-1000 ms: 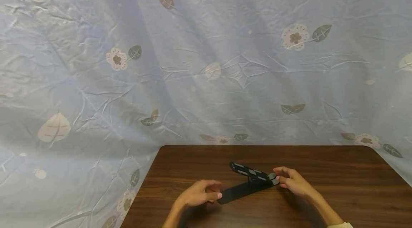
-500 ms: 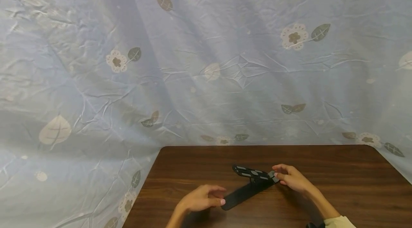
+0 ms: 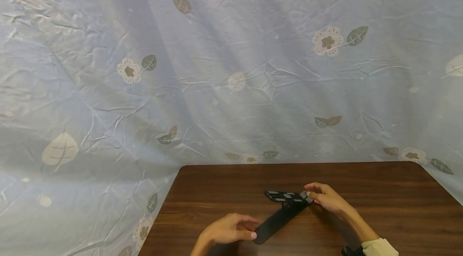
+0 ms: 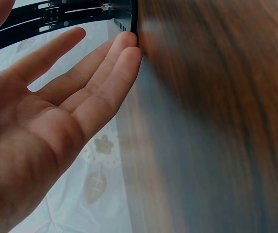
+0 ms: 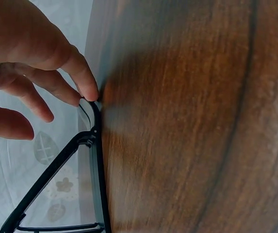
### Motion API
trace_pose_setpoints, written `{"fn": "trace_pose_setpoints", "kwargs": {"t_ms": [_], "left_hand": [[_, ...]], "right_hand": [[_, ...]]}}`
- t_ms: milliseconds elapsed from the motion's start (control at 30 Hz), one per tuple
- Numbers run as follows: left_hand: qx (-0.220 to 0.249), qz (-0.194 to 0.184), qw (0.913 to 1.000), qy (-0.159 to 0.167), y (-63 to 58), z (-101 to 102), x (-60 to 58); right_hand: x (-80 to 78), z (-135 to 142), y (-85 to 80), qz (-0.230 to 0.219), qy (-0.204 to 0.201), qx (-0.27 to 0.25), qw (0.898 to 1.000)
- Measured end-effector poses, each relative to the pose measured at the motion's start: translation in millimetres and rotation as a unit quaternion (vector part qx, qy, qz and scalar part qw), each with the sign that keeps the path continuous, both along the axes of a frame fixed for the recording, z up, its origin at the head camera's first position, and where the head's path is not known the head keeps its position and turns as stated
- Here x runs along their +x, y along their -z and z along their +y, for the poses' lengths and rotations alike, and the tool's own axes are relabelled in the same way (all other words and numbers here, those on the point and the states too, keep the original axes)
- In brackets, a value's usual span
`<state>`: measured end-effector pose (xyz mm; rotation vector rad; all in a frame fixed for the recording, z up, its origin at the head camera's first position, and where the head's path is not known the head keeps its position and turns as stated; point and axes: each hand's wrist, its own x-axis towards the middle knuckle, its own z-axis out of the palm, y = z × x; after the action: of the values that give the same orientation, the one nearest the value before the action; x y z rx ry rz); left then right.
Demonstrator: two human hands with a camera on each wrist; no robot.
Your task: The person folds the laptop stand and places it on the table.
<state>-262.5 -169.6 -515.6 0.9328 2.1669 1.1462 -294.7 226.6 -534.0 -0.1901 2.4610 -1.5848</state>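
A black folding stand [image 3: 278,223] rests on the wooden table, its slotted top plate [image 3: 285,197] tilted up from the long flat base. My left hand [image 3: 230,230] is at the base's rounded near end, fingers extended. In the left wrist view, fingertips touch the table beside the stand's edge. At the grey hinged end is my right hand [image 3: 328,199]. The right wrist view shows its fingertips [image 5: 89,92] touching that curved end, other fingers loosely spread. From the side there, the stand [image 5: 99,179] forms a propped wedge with a thin brace.
The brown table [image 3: 380,191] has rounded far corners. Behind it and at the left hangs a pale blue sheet [image 3: 217,119] printed with leaves and flowers. A black item [image 3: 350,251] sits by the right sleeve.
The stand has turned on the table: its left end has swung toward the near edge and slightly right, with my left hand following. My right hand has stayed nearly in place at the hinge.
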Motion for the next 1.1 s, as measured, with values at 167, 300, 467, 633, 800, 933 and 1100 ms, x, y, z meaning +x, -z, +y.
{"fn": "trace_pose_setpoints", "kwargs": {"t_ms": [167, 300, 467, 633, 800, 933, 1100], "left_hand": [[-0.003, -0.001, 1.0000, 0.007, 2.0, 1.4, 1.3], [-0.008, 0.006, 0.9999, 0.009, 4.6, 2.1, 2.6], [-0.013, 0.038, 0.9992, 0.000, 3.1, 3.6, 2.7], [-0.002, 0.039, 0.9992, -0.008, 3.2, 6.1, -0.2], [0.014, 0.028, 0.9995, -0.009, 4.9, 9.2, -1.1], [0.017, 0.027, 0.9994, -0.014, 8.5, 10.8, -0.3], [0.024, 0.022, 0.9995, -0.004, 11.9, 12.7, 1.4]], "right_hand": [[3.4, 2.5, 4.4, 0.000, 0.005, -0.002, 1.000], [14.4, 6.1, 10.1, 0.012, 0.008, 0.011, 1.000], [29.2, 11.2, 10.8, 0.025, -0.003, 0.028, 0.999], [39.2, 12.1, 7.8, 0.014, -0.022, 0.008, 1.000], [40.4, 9.0, 11.5, 0.030, -0.029, -0.006, 0.999], [37.9, 9.0, 15.3, 0.034, -0.025, -0.011, 0.999], [34.7, 9.3, 17.0, 0.027, -0.022, -0.014, 0.999]]}}
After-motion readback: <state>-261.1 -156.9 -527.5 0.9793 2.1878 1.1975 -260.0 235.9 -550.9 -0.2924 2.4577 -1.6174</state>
